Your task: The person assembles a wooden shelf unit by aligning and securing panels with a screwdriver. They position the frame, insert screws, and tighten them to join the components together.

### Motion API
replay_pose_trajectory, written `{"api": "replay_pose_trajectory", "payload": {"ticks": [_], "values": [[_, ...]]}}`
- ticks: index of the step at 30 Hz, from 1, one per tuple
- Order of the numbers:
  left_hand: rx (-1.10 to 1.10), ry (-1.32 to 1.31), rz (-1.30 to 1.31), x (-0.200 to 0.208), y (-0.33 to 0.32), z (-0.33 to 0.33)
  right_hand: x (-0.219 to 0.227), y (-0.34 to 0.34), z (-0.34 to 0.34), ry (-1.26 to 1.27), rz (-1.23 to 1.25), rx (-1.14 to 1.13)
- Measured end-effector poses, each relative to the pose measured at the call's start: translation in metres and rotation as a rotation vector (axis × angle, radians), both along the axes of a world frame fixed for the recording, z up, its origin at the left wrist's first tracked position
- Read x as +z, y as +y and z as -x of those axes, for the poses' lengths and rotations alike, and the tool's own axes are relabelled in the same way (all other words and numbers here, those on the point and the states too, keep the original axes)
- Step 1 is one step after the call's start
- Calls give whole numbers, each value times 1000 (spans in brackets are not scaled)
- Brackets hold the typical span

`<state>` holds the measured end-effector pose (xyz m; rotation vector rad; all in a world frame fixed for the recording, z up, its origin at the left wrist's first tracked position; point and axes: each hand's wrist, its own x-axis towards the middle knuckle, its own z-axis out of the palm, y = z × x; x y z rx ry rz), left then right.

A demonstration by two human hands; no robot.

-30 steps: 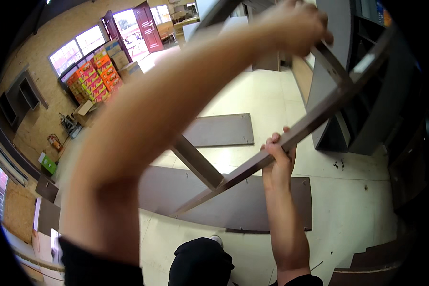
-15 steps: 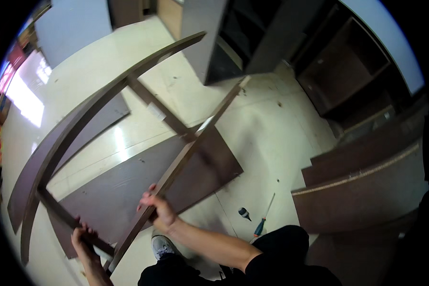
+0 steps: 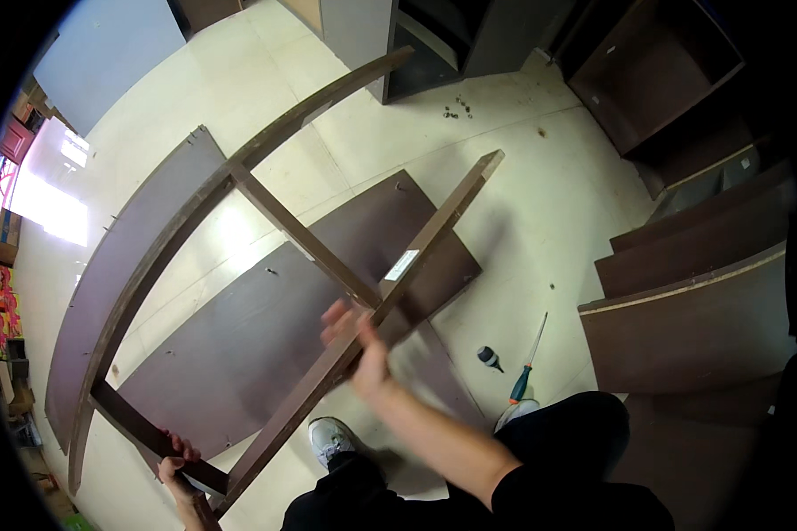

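Note:
A dark brown wooden frame (image 3: 319, 376) slants across the view, with a curved rail, a straight rail and crosspieces between them. My left hand (image 3: 181, 465) is closed around the short crosspiece at its near left end. Higher up, my right hand (image 3: 367, 358) loosely holds the straight rail beside the middle crosspiece's joint; its fingers, blurred by motion, reach past the far side. Beneath the frame, a flat brown panel (image 3: 239, 332) lies on the floor with small fittings on it. Beyond it lies a curved panel (image 3: 137, 243).
A screwdriver (image 3: 522, 376) and a small dark bottle (image 3: 489, 357) lie right of my feet. Small hardware pieces (image 3: 458, 109) are scattered near a grey cabinet (image 3: 354, 40). Curved brown boards (image 3: 691, 336) stand at the right, below an open brown cabinet (image 3: 655, 71).
My right hand has slid up the straight rail toward the middle crosspiece. The view has shifted, and the frame's straight rail has swung over to the right.

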<state>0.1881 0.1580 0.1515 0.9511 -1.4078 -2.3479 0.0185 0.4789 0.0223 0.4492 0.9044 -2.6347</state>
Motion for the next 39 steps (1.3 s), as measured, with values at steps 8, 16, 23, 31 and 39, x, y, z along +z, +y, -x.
{"api": "replay_pose_trajectory", "payload": {"ticks": [8, 16, 23, 31, 39], "values": [[-13, -109, 53, -21, -9, -18, -4, 102, 75, -454, -4, -392], [-132, -237, -65, -86, -83, -7, -9, 92, 74, -368, -448, -146], [-62, -349, -3, -111, -120, -20, -13, 90, 68, -421, -521, 385], [-349, -202, 18, -112, -96, 11, 4, 168, 4, -492, -400, 343], [-369, -303, -8, -142, -103, 9, -12, 173, -8, -564, -402, 371]]}}
